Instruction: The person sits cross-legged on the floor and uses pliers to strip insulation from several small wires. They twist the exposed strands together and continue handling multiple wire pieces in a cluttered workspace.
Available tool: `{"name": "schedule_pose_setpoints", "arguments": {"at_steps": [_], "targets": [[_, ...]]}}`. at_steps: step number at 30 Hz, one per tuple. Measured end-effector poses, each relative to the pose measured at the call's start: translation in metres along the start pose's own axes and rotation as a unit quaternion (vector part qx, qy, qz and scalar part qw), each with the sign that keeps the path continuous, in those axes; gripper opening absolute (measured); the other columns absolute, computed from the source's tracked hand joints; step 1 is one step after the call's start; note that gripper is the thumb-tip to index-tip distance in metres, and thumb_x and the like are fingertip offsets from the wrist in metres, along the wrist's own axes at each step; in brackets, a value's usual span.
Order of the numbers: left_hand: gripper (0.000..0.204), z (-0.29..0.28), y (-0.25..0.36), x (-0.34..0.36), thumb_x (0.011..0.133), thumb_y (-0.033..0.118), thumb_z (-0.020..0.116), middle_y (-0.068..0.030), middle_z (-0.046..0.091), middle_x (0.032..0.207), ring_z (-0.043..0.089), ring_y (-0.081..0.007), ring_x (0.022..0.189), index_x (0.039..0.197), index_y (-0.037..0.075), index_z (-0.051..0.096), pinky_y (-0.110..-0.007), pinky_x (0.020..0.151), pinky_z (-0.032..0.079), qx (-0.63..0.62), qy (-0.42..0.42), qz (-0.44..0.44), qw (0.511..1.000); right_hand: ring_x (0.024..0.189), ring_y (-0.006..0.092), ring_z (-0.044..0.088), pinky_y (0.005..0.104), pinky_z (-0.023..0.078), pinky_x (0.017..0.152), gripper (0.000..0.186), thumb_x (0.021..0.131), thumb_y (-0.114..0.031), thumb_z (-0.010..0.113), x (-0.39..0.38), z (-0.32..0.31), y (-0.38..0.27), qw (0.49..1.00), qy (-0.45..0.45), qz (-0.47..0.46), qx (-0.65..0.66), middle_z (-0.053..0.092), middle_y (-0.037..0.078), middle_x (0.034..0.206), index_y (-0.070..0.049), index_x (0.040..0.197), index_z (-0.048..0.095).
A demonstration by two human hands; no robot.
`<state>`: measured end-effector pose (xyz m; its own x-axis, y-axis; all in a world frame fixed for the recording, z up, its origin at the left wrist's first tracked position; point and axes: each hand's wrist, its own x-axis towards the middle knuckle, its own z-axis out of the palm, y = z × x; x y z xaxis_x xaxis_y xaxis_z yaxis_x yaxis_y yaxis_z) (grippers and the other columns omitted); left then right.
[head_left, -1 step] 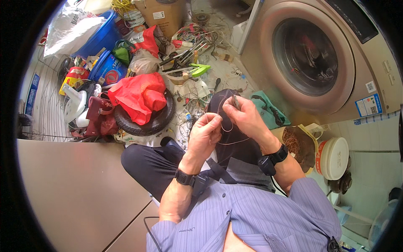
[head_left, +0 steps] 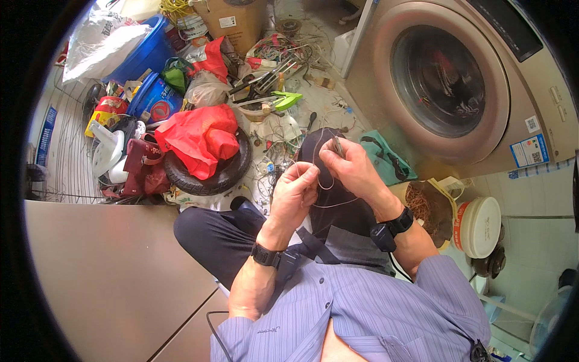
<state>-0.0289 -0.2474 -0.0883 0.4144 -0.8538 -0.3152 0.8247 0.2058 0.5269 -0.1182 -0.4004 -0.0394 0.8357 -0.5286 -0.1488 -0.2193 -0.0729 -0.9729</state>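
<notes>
Bright, even daylight; sharp centre, fisheye bending, black rim.

Both arms bend up from the bottom, and the hands meet close together over the lap. The left hand [head_left: 297, 192] has its fingers curled and pinched tight. The right hand [head_left: 351, 169] is higher, fingers pinched too. Each wrist wears a black band.
</notes>
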Motion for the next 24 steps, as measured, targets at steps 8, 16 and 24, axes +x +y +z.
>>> {"name": "schedule_pose_setpoints", "arguments": {"at_steps": [8,16,24], "targets": [[0.013,0.003,0.000,0.004,0.100,0.016,0.068,0.0015,0.064,0.079,0.051,-0.0037,0.054,0.110,0.008,0.065,-0.019,0.046,0.035,0.037,0.020,0.013,0.999,0.073,0.0084,0.057,0.0275,0.048,0.066,0.018,0.099,-0.018,0.065,-0.003,0.002,0.001,0.999,-0.030,0.026,0.027,0.064,0.001,0.078,-0.001,0.094,0.066],[0.007,-0.003,0.004,0.009,0.098,0.012,0.069,0.0016,0.065,0.078,0.053,-0.0048,0.056,0.103,0.007,0.070,-0.020,0.047,0.036,0.015,0.026,0.046,0.998,0.075,0.0112,0.058,0.0302,0.049,0.069,0.015,0.096,-0.015,0.064,-0.007,0.005,0.003,0.999,-0.025,-0.020,-0.038,0.064,0.003,0.079,0.000,0.095,0.066],[0.009,-0.004,0.006,0.014,0.101,0.014,0.066,0.0011,0.066,0.083,0.054,-0.0053,0.064,0.103,0.006,0.069,-0.020,0.051,0.037,-0.074,0.040,0.063,0.994,0.066,0.0061,0.052,0.0259,0.044,0.059,0.013,0.099,-0.014,0.062,-0.016,0.001,0.003,1.000,-0.014,0.004,0.023,0.059,-0.003,0.073,-0.003,0.092,0.065]]}}
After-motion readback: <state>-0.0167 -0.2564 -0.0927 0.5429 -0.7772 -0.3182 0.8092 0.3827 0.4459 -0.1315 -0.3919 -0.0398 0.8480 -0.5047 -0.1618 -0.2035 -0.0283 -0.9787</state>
